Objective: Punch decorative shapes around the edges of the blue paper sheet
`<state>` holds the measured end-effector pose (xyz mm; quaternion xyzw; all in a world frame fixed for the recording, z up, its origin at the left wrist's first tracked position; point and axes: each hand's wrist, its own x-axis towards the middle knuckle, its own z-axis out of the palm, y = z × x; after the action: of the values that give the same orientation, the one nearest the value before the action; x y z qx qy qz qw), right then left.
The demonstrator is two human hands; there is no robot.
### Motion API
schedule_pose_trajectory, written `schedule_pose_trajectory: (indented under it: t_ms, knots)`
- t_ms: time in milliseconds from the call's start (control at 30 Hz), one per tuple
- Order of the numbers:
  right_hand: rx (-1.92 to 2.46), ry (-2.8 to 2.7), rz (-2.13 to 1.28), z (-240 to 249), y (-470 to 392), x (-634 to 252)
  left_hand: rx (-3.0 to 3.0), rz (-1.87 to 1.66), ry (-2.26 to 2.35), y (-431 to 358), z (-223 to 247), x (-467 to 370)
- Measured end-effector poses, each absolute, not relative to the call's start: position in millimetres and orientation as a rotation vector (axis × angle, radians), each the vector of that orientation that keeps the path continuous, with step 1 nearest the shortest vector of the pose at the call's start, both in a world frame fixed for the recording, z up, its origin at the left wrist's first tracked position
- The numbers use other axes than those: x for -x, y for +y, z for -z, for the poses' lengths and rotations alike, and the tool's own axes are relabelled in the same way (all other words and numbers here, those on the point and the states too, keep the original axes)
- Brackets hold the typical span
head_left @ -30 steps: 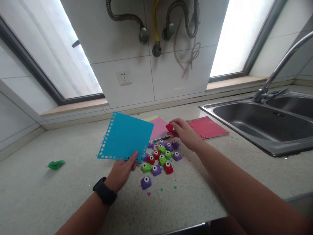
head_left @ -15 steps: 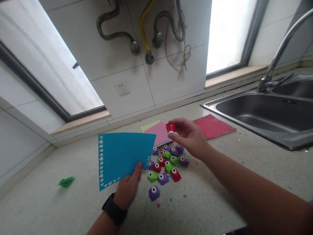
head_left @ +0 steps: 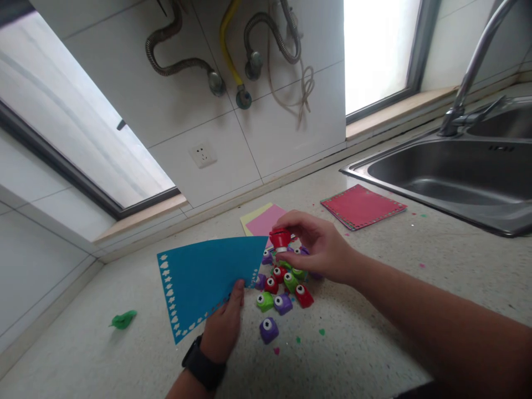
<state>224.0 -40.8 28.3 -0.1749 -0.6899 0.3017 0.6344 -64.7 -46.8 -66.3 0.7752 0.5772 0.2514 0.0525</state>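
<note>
Left hand [head_left: 224, 328] pinches blue sheet [head_left: 208, 277], right hand [head_left: 326, 246] red punch [head_left: 280, 238]; sheet's bow could cause snagging, contact unclear to me.

the right hand [head_left: 320, 246] partly hides the punches [head_left: 305, 297]. the sheet [head_left: 211, 277] hides most fingers of the left hand [head_left: 224, 327]. the sink [head_left: 449, 180] is cut by the right edge.

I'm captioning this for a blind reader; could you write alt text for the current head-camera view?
The left hand holds a blue sheet with shapes punched along three edges, while the right hand holds a red punch beside it. Red, green and purple punches lie clustered on the speckled counter, with red paper near the steel sink.
</note>
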Motion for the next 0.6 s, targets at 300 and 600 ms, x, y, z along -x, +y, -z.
schedule_pose_trajectory:
  t_ms: [300,600]
  knots:
    - [0.459,-1.602,-0.645,-27.5,-42.2,-224.9,-2.702,-0.288,1.817,-45.1,73.9,70.2]
    - [0.543,-1.601,-0.724,-26.8,-41.9,-223.0,-2.697,-0.145,1.851,-46.6,71.8,67.7]
